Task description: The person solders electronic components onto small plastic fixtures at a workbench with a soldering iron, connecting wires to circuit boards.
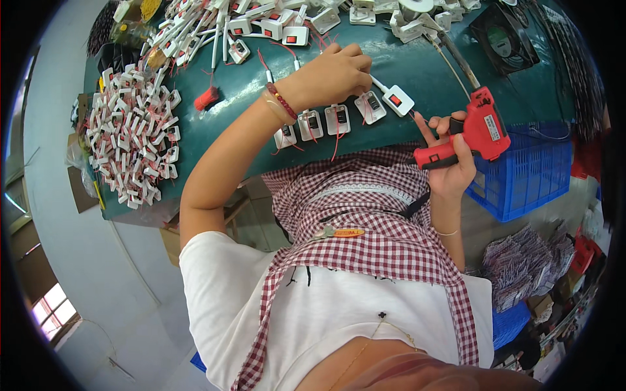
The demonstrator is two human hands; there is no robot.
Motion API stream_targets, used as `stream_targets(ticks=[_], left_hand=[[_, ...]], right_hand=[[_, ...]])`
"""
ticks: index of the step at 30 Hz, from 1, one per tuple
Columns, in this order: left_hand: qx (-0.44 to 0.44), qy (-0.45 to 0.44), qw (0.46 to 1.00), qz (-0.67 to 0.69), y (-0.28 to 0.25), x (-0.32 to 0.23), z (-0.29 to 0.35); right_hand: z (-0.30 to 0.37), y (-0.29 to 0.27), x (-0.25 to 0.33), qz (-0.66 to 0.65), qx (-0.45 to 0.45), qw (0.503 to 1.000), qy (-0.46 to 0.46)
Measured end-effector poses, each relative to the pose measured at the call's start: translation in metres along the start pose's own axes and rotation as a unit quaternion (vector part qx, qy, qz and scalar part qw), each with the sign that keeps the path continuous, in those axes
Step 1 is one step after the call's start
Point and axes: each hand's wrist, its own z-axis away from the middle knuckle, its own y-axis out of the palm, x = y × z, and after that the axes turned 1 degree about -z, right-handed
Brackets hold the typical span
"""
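My left hand (339, 75) reaches across the green table with its fingers curled round the white stem of a small switch piece. That white switch (398, 100) has a red rocker facing up. To its left lie several white switch housings (337, 120) in a row, dark insides and thin red wires showing. My right hand (453, 153) grips the handle of a red soldering gun (489, 127), one finger stretched towards the switch. The gun's metal barrel (460, 60) points to the far side. Whether that finger touches a wire is too small to tell.
A big heap of white switch pieces (134, 133) covers the table's left end, with more corded switches (267, 26) at the back. A red cap-like piece (206, 98) lies between. A black fan (501, 39) stands far right; a blue crate (521, 176) is below the table edge.
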Motion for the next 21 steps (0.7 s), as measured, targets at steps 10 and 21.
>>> stream_targets(ticks=[10, 21], left_hand=[[0.028, 0.008, 0.999, -0.016, 0.009, 0.019, -0.041], [-0.135, -0.054, 0.988, -0.045, 0.015, 0.028, -0.028]], right_hand=[[-0.006, 0.006, 0.002, -0.006, 0.006, 1.000, -0.006], [-0.009, 0.004, -0.001, 0.002, 0.001, 1.000, 0.003]])
